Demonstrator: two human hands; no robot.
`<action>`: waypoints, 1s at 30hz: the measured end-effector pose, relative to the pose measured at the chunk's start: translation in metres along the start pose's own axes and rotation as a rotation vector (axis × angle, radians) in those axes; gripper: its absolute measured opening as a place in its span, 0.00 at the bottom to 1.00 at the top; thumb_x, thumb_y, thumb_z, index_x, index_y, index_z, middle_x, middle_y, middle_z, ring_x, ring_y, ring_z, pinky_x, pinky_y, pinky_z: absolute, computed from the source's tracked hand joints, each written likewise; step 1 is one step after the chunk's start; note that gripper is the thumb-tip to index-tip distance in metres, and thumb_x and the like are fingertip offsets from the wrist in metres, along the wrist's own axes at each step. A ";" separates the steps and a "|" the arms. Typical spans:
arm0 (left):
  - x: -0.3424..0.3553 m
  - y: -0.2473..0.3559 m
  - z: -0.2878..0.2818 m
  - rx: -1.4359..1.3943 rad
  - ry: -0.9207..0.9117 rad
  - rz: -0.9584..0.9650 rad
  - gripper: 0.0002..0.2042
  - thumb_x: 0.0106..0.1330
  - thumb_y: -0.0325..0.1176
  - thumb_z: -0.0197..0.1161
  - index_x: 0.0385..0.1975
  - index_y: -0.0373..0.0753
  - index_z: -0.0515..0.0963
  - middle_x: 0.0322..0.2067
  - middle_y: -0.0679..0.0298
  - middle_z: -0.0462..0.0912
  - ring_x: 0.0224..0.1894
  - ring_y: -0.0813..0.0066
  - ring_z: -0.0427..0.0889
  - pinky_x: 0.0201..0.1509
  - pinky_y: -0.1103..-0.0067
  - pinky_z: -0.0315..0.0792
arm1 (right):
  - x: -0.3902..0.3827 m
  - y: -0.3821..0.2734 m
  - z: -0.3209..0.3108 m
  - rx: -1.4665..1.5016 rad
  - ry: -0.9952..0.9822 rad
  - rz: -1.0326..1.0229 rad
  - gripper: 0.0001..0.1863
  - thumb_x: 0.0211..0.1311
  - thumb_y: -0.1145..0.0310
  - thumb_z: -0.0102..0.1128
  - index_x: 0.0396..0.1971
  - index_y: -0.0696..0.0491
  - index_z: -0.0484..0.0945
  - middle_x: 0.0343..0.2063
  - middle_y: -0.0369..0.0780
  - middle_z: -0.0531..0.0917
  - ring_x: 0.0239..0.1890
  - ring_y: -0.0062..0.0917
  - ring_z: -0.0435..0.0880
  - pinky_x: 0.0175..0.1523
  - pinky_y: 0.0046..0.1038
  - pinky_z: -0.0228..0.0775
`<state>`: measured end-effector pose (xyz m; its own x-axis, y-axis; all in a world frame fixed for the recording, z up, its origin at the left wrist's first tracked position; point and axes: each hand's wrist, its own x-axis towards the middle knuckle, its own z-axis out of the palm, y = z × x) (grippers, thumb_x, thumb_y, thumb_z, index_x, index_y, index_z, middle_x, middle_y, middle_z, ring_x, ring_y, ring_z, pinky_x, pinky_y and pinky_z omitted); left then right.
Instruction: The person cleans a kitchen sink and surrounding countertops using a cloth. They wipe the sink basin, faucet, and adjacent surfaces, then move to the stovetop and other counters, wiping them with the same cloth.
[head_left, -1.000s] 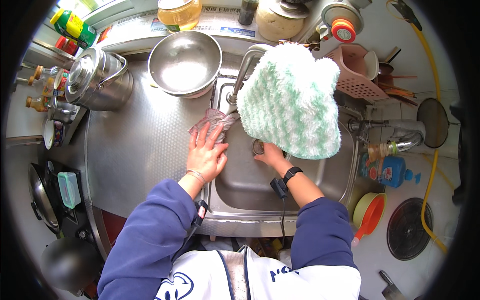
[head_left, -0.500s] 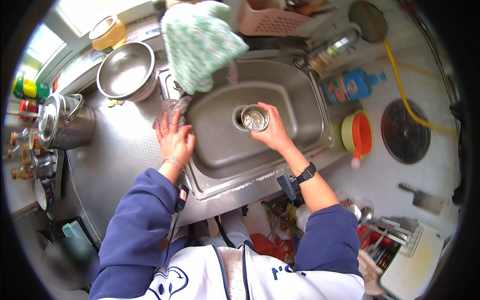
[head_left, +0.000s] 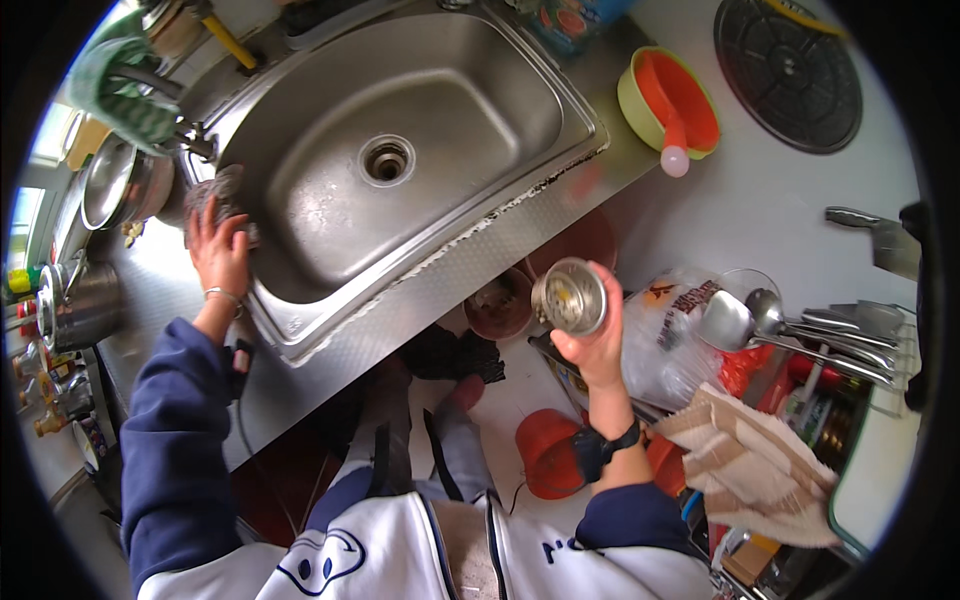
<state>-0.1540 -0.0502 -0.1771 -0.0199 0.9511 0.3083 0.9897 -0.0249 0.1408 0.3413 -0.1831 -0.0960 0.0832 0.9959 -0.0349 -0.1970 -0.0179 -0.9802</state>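
My right hand (head_left: 600,350) grips a metal sink strainer (head_left: 574,298) by its side, out past the front edge of the counter. The strainer tilts to the left, with small pale and yellowish scraps inside. Below and left of it, a pinkish bucket (head_left: 500,305) with some waste stands on the floor. Spread over a grey-brown cloth (head_left: 222,188), my left hand (head_left: 218,255) rests at the left rim of the steel sink (head_left: 330,215). The cloth is partly hidden under the fingers. In the basin, the drain hole (head_left: 387,162) is uncovered.
A green-and-white towel (head_left: 130,90) hangs by the tap. Steel bowls (head_left: 110,180) and a lidded pot (head_left: 80,305) stand left. To the right are a green bowl with a red dipper (head_left: 665,90), a cleaver (head_left: 885,240), ladles (head_left: 765,305) and a plastic bag (head_left: 660,340).
The strainer has left the drain and moved right and toward me, over the floor beyond the counter edge, now tilted. My view has swung right and down. The left hand stays on the cloth.
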 end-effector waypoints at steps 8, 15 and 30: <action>0.009 -0.043 0.010 -0.055 -0.025 0.195 0.16 0.65 0.37 0.47 0.43 0.45 0.82 0.66 0.57 0.63 0.69 0.56 0.56 0.72 0.66 0.47 | -0.029 0.260 -0.114 -0.878 0.294 -0.048 0.40 0.42 0.68 0.71 0.60 0.57 0.65 0.54 0.48 0.68 0.57 0.44 0.69 0.61 0.37 0.63; 0.018 -0.058 -0.005 -0.158 -0.192 0.193 0.24 0.70 0.52 0.43 0.49 0.43 0.80 0.67 0.57 0.61 0.69 0.59 0.57 0.72 0.67 0.45 | -0.042 0.481 -0.175 -0.899 0.131 0.155 0.40 0.47 0.64 0.70 0.61 0.55 0.62 0.58 0.53 0.66 0.61 0.46 0.66 0.62 0.40 0.61; 0.016 -0.052 -0.006 -0.100 -0.179 0.201 0.23 0.70 0.51 0.43 0.49 0.44 0.80 0.67 0.57 0.60 0.70 0.59 0.55 0.73 0.66 0.44 | -0.091 0.418 -0.187 -0.936 0.220 0.326 0.46 0.37 0.70 0.72 0.61 0.58 0.61 0.51 0.51 0.68 0.54 0.48 0.70 0.58 0.38 0.65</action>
<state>-0.2061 -0.0354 -0.1739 0.2097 0.9629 0.1699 0.9521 -0.2406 0.1887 0.4342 -0.2979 -0.5389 0.3588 0.8935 -0.2700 0.5945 -0.4417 -0.6719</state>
